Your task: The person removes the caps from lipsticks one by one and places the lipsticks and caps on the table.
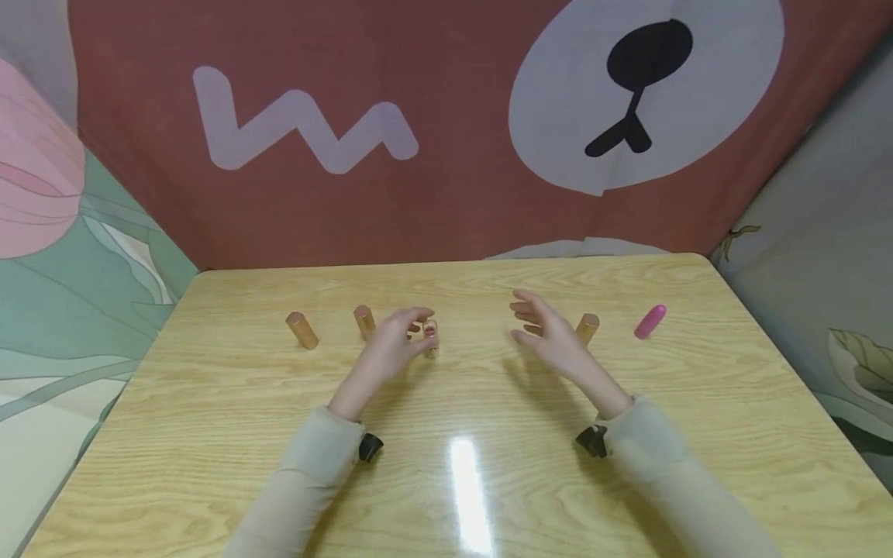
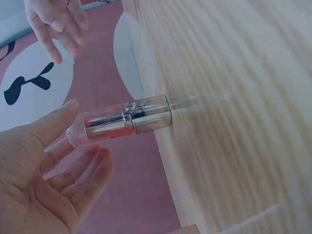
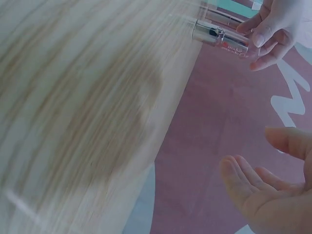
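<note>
A lipstick with a clear cap and a silvery base stands upright on the wooden table. Around its cap are the thumb and fingers of my left hand, loosely spread; in the left wrist view the thumb tip lies close beside the cap and a finger shows through it. Whether they touch it is hard to tell. My right hand hovers above the table, fingers apart and holding nothing. Behind it stands a gold lipstick tube, partly hidden by the hand.
Another gold tube stands just behind my left hand, and a further gold tube stands farther left. On the far right is a bright pink tube. A printed red cloth hangs along the table's back edge.
</note>
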Demonstrator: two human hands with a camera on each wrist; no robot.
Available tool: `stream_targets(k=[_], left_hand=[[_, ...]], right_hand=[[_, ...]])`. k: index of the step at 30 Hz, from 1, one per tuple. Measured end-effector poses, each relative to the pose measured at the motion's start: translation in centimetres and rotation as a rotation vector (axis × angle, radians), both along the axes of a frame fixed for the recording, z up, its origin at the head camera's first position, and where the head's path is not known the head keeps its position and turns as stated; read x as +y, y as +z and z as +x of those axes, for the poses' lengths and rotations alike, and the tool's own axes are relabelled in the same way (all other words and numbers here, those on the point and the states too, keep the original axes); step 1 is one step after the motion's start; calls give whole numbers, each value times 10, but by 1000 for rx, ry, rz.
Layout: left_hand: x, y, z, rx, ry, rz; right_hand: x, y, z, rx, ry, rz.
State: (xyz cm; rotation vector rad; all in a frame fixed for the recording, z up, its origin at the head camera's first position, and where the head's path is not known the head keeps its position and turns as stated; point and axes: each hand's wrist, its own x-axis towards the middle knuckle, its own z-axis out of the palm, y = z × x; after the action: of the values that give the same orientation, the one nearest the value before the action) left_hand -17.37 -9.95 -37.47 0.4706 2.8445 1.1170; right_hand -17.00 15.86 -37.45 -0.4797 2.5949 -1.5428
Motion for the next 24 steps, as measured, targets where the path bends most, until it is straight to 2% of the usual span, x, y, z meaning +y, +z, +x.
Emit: stream_targets(k=[5,12,20,24], left_hand=[[1,-1,0,21,-11,-5],[2,-4,0,19,7,48],[-1,-2,2,-23,63,213],[-1,3,3,-95,61,297]], right_hand=[[-4,-1,0,-24,10,-12],[-9,-4,0,-24,11,-12],[-15,-4,3,-23,25,-25],[-20,-4,5,-29,32,-15]])
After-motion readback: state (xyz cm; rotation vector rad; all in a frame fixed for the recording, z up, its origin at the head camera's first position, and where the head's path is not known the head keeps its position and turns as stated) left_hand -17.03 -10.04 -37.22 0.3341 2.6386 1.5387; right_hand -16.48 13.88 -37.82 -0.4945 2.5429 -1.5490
